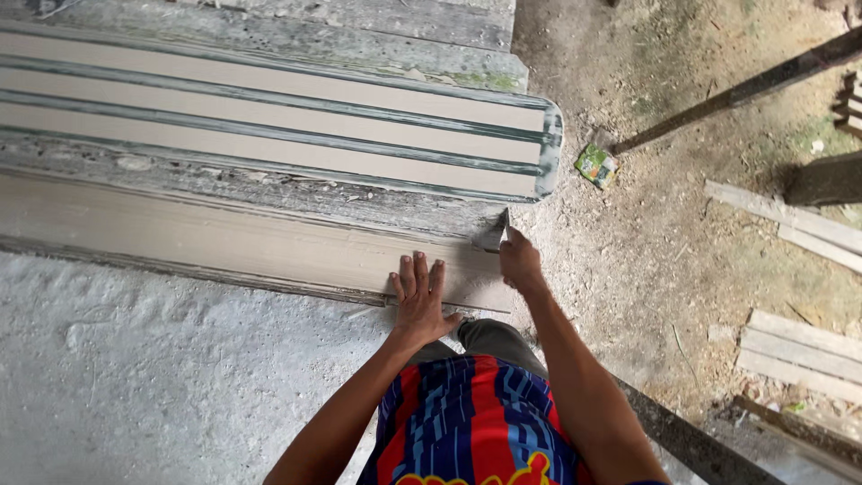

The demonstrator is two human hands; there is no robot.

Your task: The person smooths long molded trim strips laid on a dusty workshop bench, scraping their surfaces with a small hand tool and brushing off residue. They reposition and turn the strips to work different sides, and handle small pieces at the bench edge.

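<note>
Basically, the right hand [519,260] has its grip closed on a small flat metal blade [493,235], a scraper or trowel by the look of it; the exact kind is too small to tell. The blade sticks up and left from the grip, and its edge touches the right end of the long pale moulded strip [224,238].

The strip's long axis runs left-right, stretching well away to the left of the grip. Only its right end lies at the grip, so the right hand is the one nearer the end. The left hand [419,296] lies flat just left of the grip, open, fingers spread and pointing away from the body, palm pressed on the strip's near edge. It holds nothing.

The strip looks smooth and beige-grey like wet plaster or cement, with a darker rough line along its near edge. It lies on a crusted grey worktop [269,184].

Beyond the grip, farther from the body, sits a long ribbed mould [269,117] with pale bands between grey-green ridges. It lies parallel to the strip, and its rounded end sits just above the blade.

Right of the grip is dirt floor [646,260] with a small green packet [595,165] and loose wooden planks [799,350], well apart. Left of and below the strip is rough white ground [135,359].
</note>
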